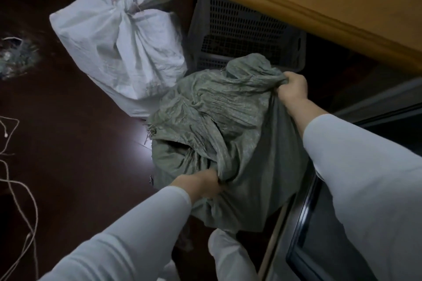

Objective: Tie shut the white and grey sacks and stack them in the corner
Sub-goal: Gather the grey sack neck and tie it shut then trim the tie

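Observation:
A grey-green woven sack (pixel 228 134) stands full in the middle of the view, its top crumpled and loosely bunched. My left hand (pixel 201 183) grips a fold of the sack at its near lower side. My right hand (pixel 292 88) grips the cloth at the sack's far right top edge. Behind it to the left a white woven sack (pixel 118 48) lies on the dark floor, its neck tied shut with a knot (pixel 130 10).
A grey plastic crate (pixel 239 27) sits behind the sacks under a wooden table edge (pixel 296 0). Loose twine (pixel 20 189) trails over the floor at the left. A dark glass-fronted unit (pixel 324 235) stands close on the right.

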Demonstrator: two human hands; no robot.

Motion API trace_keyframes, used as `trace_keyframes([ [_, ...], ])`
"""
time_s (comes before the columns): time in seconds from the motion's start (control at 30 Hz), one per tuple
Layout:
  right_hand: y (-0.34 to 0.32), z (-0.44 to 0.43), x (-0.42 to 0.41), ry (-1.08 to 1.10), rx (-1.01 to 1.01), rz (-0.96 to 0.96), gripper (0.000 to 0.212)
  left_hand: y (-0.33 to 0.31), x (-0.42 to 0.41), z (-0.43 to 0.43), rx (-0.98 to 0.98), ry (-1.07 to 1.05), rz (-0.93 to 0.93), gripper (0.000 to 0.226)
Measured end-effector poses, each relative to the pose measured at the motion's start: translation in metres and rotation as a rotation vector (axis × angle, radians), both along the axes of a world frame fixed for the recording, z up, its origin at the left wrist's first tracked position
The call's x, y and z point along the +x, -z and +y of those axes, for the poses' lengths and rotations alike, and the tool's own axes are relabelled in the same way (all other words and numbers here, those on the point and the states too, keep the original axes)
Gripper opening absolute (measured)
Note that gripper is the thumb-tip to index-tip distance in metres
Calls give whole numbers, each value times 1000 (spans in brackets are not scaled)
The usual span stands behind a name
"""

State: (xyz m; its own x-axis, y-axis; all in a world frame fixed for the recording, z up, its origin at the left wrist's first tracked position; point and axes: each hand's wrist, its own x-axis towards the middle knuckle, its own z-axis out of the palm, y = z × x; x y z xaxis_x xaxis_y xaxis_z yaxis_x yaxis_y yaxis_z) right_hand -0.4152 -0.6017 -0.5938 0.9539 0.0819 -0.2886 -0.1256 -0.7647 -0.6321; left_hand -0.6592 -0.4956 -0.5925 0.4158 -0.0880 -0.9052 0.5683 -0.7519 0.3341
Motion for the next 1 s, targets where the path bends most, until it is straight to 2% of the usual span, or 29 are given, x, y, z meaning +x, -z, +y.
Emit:
trace_keyframes([
  [0.07,10,-9,15,-17,-1,21,32,0,23,-8,-17,-75,-15,49],
  [0.13,19,-20,25,-31,-2,38,30,0,47,-10,51,-139,-90,48],
  [0.23,26,-32,31,-61,16,61,30,-10,82,-5,363,-380,-441,38],
  [0.3,26,-36,32,-115,40,73,29,-15,105,0,480,-514,-725,42],
  [0.37,21,-39,31,-140,80,95,33,-17,126,6,458,-516,-785,81],
  [0.43,14,-46,32,-126,107,67,36,-17,144,13,378,-509,-650,121],
  [0.47,11,-54,32,-108,108,47,35,-15,151,16,343,-510,-576,126],
  [0.5,6,-62,32,-78,102,35,34,-15,156,18,314,-501,-516,118],
  [0.53,-1,-71,32,-39,96,31,34,-17,161,17,307,-462,-477,93],
  [0.57,-9,-79,31,-7,89,31,34,-22,164,15,304,-408,-492,57],
  [0.6,-17,-86,30,7,83,42,32,-26,165,11,311,-371,-529,31],
  [0.63,-26,-91,29,4,80,66,32,-32,164,8,304,-356,-588,21],
  [0.67,-37,-93,27,-9,84,113,37,-37,163,3,277,-342,-672,23],
  [0.73,-61,-91,17,-69,172,245,66,-53,164,-9,159,-280,-819,33],
  [0.8,-82,-83,6,-187,240,299,90,-72,166,-20,43,-171,-886,39],
  [0.83,-87,-80,2,-242,237,288,92,-79,168,-24,-1,-133,-891,39],
  [0.9,-92,-78,-6,-248,211,198,72,-96,169,-33,-70,-94,-898,42],
  [0.97,-103,-85,-10,-117,233,147,44,-110,168,-39,-90,-73,-945,49],
  [1.0,-108,-91,-11,-57,283,171,37,-117,168,-41,-77,-52,-987,51],
])
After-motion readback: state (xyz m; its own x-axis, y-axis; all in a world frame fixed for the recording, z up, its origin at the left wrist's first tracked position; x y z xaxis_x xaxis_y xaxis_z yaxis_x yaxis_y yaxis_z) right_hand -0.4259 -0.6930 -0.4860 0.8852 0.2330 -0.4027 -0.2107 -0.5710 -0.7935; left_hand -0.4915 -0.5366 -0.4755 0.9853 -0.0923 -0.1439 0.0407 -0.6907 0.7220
